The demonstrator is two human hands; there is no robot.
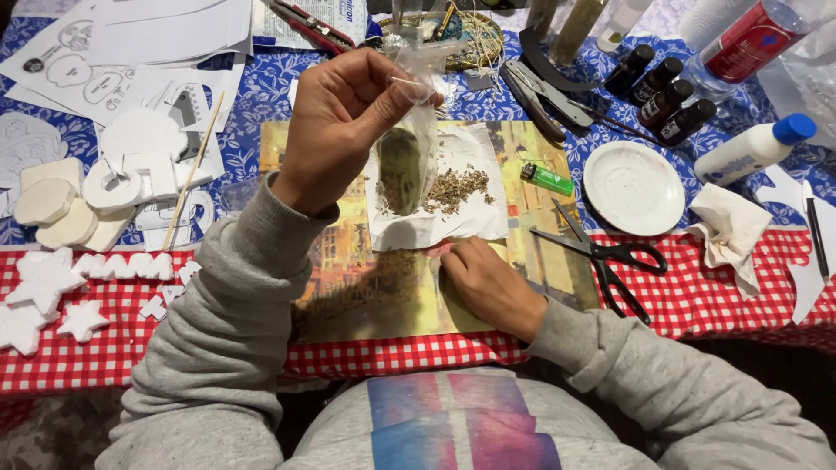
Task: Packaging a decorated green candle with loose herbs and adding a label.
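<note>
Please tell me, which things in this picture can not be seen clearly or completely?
- Head view: right hand fingers curl under, so their contact with the paper is hidden.
- The bag is clear and creased; its greenish contents are blurred.
- Left hand covers the bag's top.
- Top edge cuts off the bottles.
- Crumbs are too small to identify.

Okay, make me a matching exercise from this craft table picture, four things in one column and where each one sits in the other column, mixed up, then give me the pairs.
Things:
1. clear plastic bag
2. green lighter
3. scissors
4. foam stars

Places:
A. on the red checked cloth at the far left
B. on the picture mat, right of the white paper
C. held up in the left hand
D. on the table right of the right hand

Pairs: 1-C, 2-B, 3-D, 4-A
</note>
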